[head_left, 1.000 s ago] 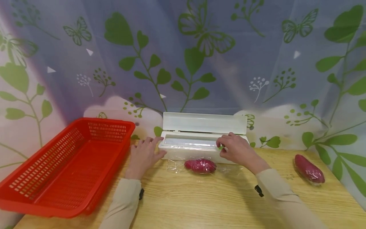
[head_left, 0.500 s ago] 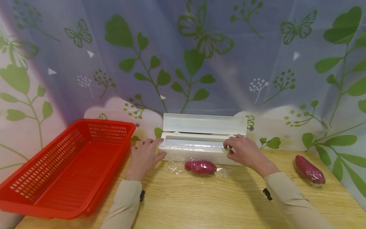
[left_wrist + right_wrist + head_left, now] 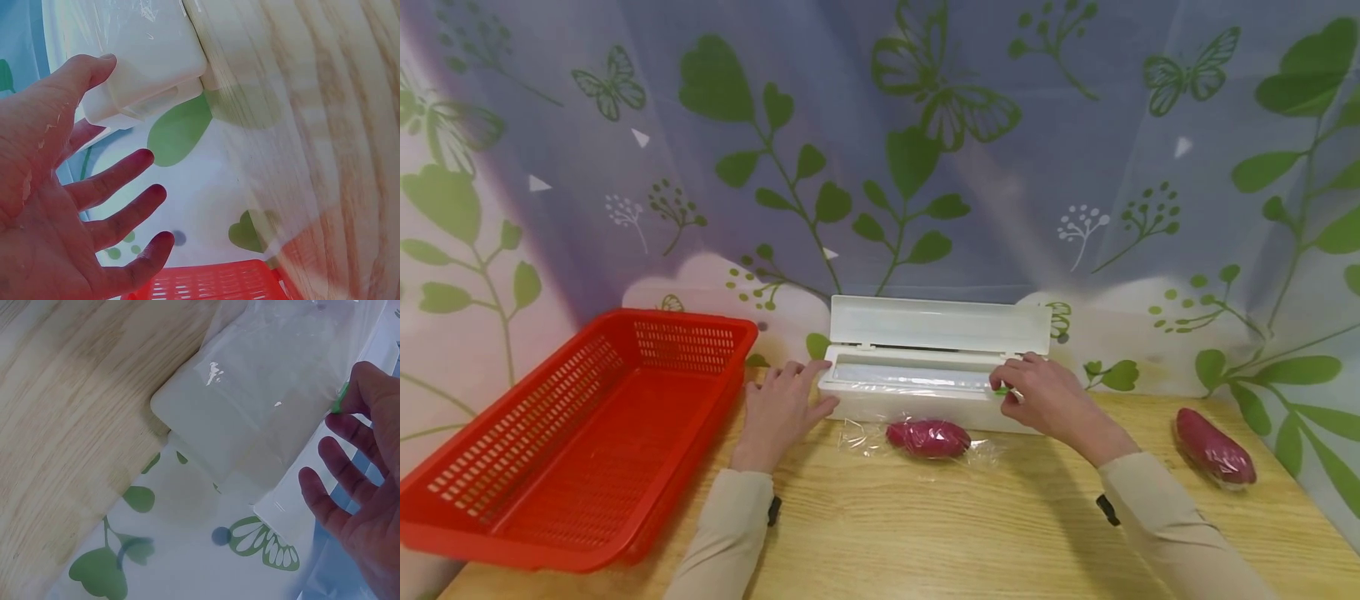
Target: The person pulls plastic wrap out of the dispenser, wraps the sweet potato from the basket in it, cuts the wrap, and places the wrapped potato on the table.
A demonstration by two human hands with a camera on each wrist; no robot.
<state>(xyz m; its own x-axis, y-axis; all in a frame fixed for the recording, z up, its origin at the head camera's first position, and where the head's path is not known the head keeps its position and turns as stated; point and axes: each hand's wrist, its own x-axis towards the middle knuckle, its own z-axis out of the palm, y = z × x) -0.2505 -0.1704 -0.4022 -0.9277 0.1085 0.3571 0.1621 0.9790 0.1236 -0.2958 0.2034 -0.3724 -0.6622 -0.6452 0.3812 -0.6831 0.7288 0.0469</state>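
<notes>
A white cling film dispenser (image 3: 917,407) stands at the back of the table, lid (image 3: 940,325) raised, a film roll (image 3: 910,377) inside. My left hand (image 3: 780,410) holds its left end between thumb and index finger; the other fingers spread loosely in the left wrist view. At the right part of the front edge, my right hand (image 3: 1048,400) pinches the small green slide cutter (image 3: 340,399) between thumb and index finger. Right in front of the box lies a purple-red sweet potato (image 3: 928,438), with clear film over it and spread out to both sides.
A red plastic basket (image 3: 617,450) stands at the left, beside my left forearm. Another purple-red sweet potato (image 3: 1213,447), wrapped in film, lies at the right of the wooden table (image 3: 910,533). A patterned curtain (image 3: 880,167) hangs close behind the dispenser.
My right hand has slid to the right along the dispenser's front edge with the slide cutter. The film right of the sweet potato reaches less far. My left hand has stayed at the left end.
</notes>
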